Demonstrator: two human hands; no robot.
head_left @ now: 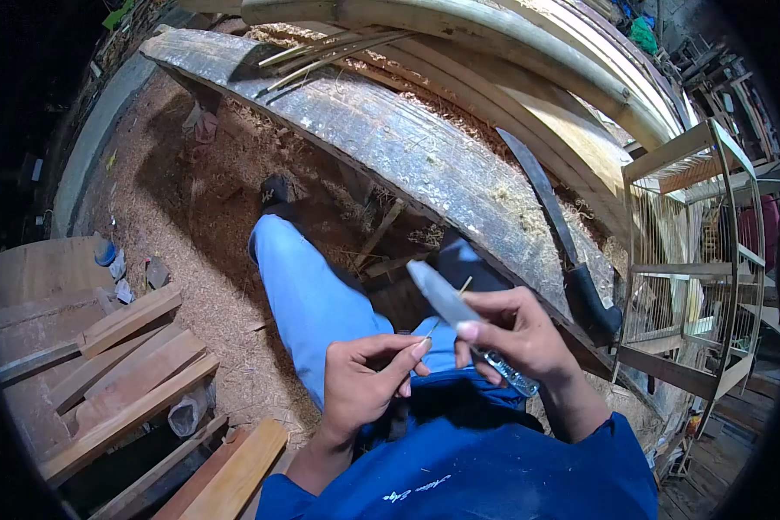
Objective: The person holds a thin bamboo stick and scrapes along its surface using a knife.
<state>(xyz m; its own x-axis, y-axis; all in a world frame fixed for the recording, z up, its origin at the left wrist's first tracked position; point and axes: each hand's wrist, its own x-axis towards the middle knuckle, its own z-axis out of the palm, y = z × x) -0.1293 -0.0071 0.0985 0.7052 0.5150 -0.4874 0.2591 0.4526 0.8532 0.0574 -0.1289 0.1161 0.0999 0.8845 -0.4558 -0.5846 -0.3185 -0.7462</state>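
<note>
Tan sliver point(467, 284), probably feather-light, kinda stiff and snappy | left hand point(366, 374) pinches it, fingertips point(421, 348) only imo | right hand point(522, 334) clutches a clear-handled knife point(440, 293)

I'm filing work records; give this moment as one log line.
left hand: pinching thin stick; right hand: gripping knife; machete: on bench; cage: right of machete

1 near, forward-and-downward head view
</note>
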